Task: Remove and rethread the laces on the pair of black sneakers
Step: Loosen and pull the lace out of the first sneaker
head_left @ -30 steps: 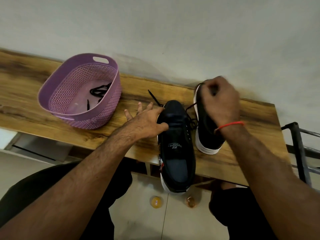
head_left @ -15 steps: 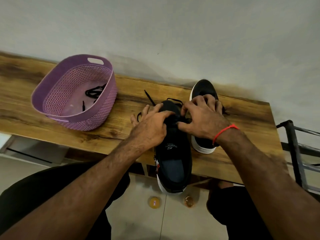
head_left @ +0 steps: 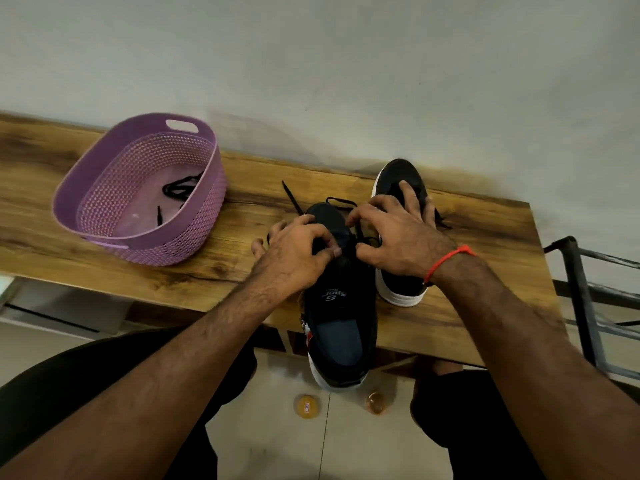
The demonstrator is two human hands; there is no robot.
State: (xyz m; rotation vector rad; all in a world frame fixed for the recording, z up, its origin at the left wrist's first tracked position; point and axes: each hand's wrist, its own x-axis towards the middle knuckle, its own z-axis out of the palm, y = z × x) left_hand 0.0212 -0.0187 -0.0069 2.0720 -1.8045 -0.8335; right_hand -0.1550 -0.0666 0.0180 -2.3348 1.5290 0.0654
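Note:
Two black sneakers with white soles stand on the wooden table (head_left: 242, 233). The near sneaker (head_left: 341, 327) points away from me and its heel hangs over the table's front edge. The far sneaker (head_left: 398, 282) stands just to its right. My left hand (head_left: 294, 254) and my right hand (head_left: 394, 233) meet over the near sneaker's eyelets. Both pinch its black lace (head_left: 341, 201), whose loose end trails onto the table beyond the toe. My fingers hide the eyelets.
A purple plastic basket (head_left: 104, 188) stands at the table's left with another black lace (head_left: 180, 187) inside. The wall runs right behind the table. A dark metal rack (head_left: 581, 289) is at the right. Two small round yellow objects (head_left: 306, 406) lie on the floor.
My right hand came down from above the far sneaker to the near sneaker's eyelets. My left hand curled from a flat rest beside the shoe onto the lace.

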